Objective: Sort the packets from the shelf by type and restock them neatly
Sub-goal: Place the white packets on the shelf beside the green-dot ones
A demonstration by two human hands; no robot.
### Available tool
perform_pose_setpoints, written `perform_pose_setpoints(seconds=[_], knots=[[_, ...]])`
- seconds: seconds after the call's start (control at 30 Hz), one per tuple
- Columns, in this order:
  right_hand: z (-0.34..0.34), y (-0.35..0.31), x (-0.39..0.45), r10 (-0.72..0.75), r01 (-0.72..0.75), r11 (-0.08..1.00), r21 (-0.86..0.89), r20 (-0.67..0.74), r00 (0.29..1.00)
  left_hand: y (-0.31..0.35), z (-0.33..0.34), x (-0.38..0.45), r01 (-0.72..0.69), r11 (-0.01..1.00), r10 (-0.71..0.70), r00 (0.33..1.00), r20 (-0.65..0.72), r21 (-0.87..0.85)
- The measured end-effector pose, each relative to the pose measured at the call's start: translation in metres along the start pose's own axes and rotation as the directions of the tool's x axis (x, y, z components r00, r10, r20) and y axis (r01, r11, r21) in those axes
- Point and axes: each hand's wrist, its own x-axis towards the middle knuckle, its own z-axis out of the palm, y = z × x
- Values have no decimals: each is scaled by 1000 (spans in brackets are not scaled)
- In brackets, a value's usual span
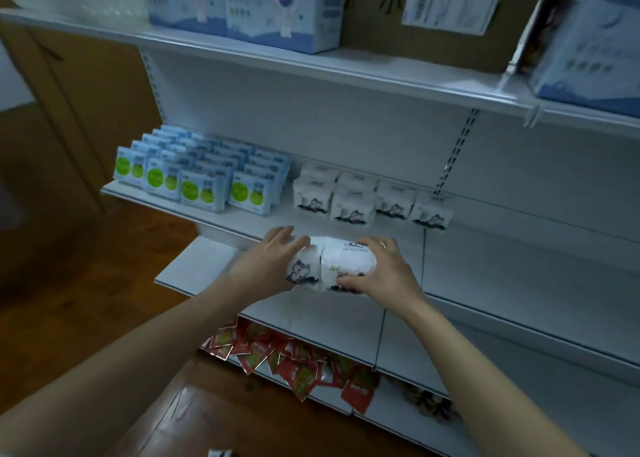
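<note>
At the centre of the frame, two white cat-print tissue packets [329, 266] are held side by side between the hands, above the middle shelf [467, 283]. The left packet is gripped by the left hand [273, 264], fingers curled over its top; the right one is clasped by the right hand [379, 269]. Matching packets [370, 198], apparently the same kind, are stood on the shelf above, right of green-label packets [194, 179].

Gold letters "kol" are seen on the white tissue packet [348, 264] at frame centre; other print is too blurred.
</note>
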Motion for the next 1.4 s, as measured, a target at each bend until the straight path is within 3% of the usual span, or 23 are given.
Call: perform_pose_setpoints(seconds=[0.17, 0.37, 0.57, 0.73, 1.07, 1.4], knots=[[-19, 49, 18, 20, -18, 999, 29, -55, 998, 45, 10, 55, 19, 983, -30, 998, 58, 185], [-54, 135, 58, 137, -114, 967, 227, -88, 987, 88, 41, 128, -6, 989, 10, 1000, -27, 149], [-93, 209, 93, 220, -155, 939, 307, -191, 957, 132, 57, 210, 13, 974, -12, 1000, -5, 226], [-104, 224, 119, 169, -104, 952, 289, -210, 963, 142, 81, 244, 39, 947, -55, 998, 41, 318], [-81, 224, 157, 43, 2, 983, 182, -244, 969, 128, 116, 264, 189, 939, -223, 971, 89, 287], [-62, 232, 173, 25, -20, 1000, 24, -264, 964, 128, 127, 277, 235, 907, -275, 959, 71, 349]])
